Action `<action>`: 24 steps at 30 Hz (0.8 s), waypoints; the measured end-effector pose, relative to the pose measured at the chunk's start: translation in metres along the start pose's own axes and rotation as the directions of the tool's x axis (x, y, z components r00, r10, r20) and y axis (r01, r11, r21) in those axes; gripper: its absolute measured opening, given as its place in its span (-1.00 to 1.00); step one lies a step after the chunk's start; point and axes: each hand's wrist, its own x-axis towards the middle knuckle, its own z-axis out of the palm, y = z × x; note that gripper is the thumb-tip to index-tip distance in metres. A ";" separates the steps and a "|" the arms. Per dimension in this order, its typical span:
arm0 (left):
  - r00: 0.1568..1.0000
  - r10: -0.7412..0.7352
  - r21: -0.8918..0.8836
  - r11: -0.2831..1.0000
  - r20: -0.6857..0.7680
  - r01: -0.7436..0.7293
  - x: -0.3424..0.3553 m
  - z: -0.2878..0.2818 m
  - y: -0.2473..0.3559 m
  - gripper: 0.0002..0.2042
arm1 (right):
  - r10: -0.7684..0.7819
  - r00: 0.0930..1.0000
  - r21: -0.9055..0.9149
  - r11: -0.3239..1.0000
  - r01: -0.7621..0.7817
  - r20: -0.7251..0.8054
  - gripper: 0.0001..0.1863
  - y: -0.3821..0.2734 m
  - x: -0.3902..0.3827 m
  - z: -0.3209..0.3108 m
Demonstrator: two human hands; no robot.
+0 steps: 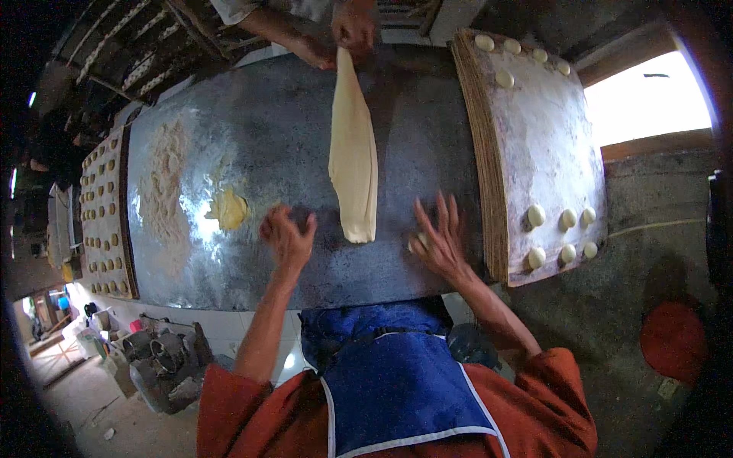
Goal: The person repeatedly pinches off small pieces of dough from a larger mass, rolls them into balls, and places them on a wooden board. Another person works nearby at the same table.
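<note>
A long strip of pale dough (354, 168) lies down the middle of the dark worktop (420, 114), its near end between my hands. My left hand (289, 238) is to its left, low over the worktop, its fingers curled and thumb apart; whatever is under the fingers is hidden. To the strip's right, my right hand (440, 243) cups a small dough ball (418, 243), which peeks out by the thumb, while its longer fingers stretch forward. Across the table another person's hands (353, 27) grasp the strip's narrow far end.
Yellowish paste (228, 208) and scattered flour (166, 168) spread over the worktop's left. A stack of boards (550, 168) with several dough balls (537, 215) borders the right. Another tray (107, 252) of small dough pieces stands far left. A red round object (674, 343) is at lower right.
</note>
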 end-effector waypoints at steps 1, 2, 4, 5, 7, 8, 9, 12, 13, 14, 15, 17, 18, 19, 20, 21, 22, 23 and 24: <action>0.996 -0.084 0.063 0.994 -0.030 0.086 0.016 0.008 0.037 -0.69 | 0.089 0.994 0.039 0.995 -0.087 -0.059 -0.41 -0.012 0.018 0.014; 0.992 -0.129 -0.081 0.988 -0.006 0.128 0.001 0.016 0.051 -0.69 | 0.175 0.978 0.089 0.982 -0.166 -0.115 -0.42 -0.029 0.033 0.031; 0.970 -0.241 -0.351 0.907 0.022 0.233 -0.041 0.033 0.056 -0.68 | 0.170 0.984 0.205 0.967 -0.154 -0.061 -0.46 -0.040 0.022 0.051; 0.997 -0.077 -0.318 0.945 0.016 0.078 -0.071 0.025 0.047 -0.66 | 0.100 0.994 0.265 0.958 -0.106 0.038 -0.49 -0.050 -0.014 0.061; 0.991 0.103 -0.288 0.955 0.089 -0.073 -0.085 0.009 0.018 -0.64 | 0.007 0.983 0.323 0.944 -0.067 0.185 -0.52 -0.038 -0.039 0.059; 0.980 0.114 -0.285 0.957 0.163 -0.064 -0.077 -0.010 -0.008 -0.63 | -0.012 0.971 0.323 0.944 -0.067 0.238 -0.54 -0.015 -0.048 0.045; 0.964 0.125 -0.282 0.958 0.236 -0.055 -0.070 -0.026 -0.024 -0.62 | -0.030 0.956 0.322 0.944 -0.068 0.290 -0.55 0.003 -0.056 0.033; 0.992 -0.076 -0.278 0.955 0.097 0.100 -0.003 -0.008 -0.018 -0.63 | -0.013 0.994 0.142 0.990 0.028 -0.104 -0.55 0.030 0.006 0.042; 0.987 -0.154 -0.305 0.939 0.035 0.157 -0.002 0.007 0.010 -0.63 | -0.008 0.982 0.087 0.996 0.025 -0.190 -0.55 0.002 0.036 0.043; 0.973 -0.230 -0.340 0.917 -0.026 0.208 -0.005 0.015 0.032 -0.64 | -0.013 0.979 0.103 0.994 0.034 -0.204 -0.54 -0.013 0.036 0.046; 0.973 -0.227 -0.421 0.881 0.031 0.218 -0.030 0.020 0.039 -0.65 | -0.019 0.976 0.123 0.991 0.047 -0.218 -0.53 -0.029 0.037 0.049; 0.995 -0.043 -0.480 0.873 0.095 0.084 -0.069 0.012 0.034 -0.68 | -0.048 0.994 0.298 0.952 0.076 -0.099 -0.50 -0.046 -0.021 0.069; 0.987 0.122 -0.451 0.891 0.105 -0.062 -0.075 0.000 0.018 -0.69 | -0.059 0.997 0.333 0.942 0.042 0.042 -0.51 -0.022 -0.031 0.071; 0.952 0.282 -0.420 0.883 0.117 -0.210 -0.074 -0.009 0.003 -0.70 | -0.076 0.981 0.362 0.932 0.006 0.179 -0.51 0.018 -0.046 0.064; 0.962 0.241 -0.392 0.903 0.124 -0.176 -0.057 -0.009 -0.008 -0.70 | -0.080 0.944 0.378 0.924 -0.050 0.320 -0.52 0.039 -0.059 0.059; 0.972 0.192 -0.353 0.926 0.138 -0.133 -0.030 -0.008 -0.019 -0.70 | -0.082 0.989 0.263 0.964 0.047 0.122 -0.54 0.043 -0.036 0.053; 0.978 0.145 -0.315 0.945 0.153 -0.091 -0.014 -0.007 -0.023 -0.70 | -0.104 0.991 0.123 0.986 0.113 -0.079 -0.55 0.044 -0.003 0.043; 0.992 0.037 -0.342 0.940 0.119 0.006 -0.012 -0.001 -0.007 -0.70 | -0.083 0.986 0.130 0.986 0.103 -0.147 -0.56 0.025 0.016 0.045; 0.993 -0.078 -0.375 0.921 0.086 0.105 -0.014 0.009 0.021 -0.69 | -0.068 0.975 0.134 0.986 0.098 -0.213 -0.57 -0.005 0.037 0.052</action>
